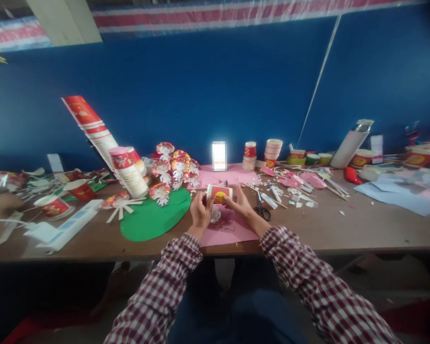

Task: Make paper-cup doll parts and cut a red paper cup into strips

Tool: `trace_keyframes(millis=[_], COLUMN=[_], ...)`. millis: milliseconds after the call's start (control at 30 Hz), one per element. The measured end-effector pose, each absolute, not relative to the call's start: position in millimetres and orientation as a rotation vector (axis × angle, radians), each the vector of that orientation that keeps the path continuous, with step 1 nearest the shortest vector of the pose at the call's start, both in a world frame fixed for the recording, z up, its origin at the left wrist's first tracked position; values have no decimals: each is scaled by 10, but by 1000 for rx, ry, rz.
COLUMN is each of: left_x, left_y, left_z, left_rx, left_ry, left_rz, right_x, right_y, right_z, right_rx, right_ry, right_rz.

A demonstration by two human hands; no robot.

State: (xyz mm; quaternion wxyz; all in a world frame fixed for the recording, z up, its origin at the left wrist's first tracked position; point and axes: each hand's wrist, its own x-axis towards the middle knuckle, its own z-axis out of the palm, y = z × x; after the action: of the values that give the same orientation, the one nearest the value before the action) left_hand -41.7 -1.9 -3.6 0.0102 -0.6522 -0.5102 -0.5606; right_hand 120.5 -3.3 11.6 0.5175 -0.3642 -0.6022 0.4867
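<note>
Both at work here: left hand [199, 213] and right hand [242, 199] grip the cup [220, 193], tipped sideways, just right of the green sheet [157, 220], over pink paper [241, 234]; its inside can't be seen. Behind the green sheet, to its left, leans a tall stack [105, 138], cup nested in cup. Well right of it, scissors [261, 206] and scraps [301, 198] on the brown bench [308, 231], blue wall [215, 95] beyond. Far left of it, a co-worker's hand [0, 208], cut off, blurred.
</note>
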Motion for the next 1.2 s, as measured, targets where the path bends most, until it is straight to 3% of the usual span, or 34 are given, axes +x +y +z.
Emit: trace_keyframes(millis=[467, 1200], left_x=[-441, -519], left_y=[-9, 55], left_z=[7, -35], left_rx=[-1925, -1832], left_ry=[-1633, -1726], left_rz=[-1835, -1856], right_x=[1239, 1243], right_y=[-21, 18], right_z=[89, 44], right_rx=[-1007, -941], right_ry=[-1702, -1668], right_rz=[906, 1019])
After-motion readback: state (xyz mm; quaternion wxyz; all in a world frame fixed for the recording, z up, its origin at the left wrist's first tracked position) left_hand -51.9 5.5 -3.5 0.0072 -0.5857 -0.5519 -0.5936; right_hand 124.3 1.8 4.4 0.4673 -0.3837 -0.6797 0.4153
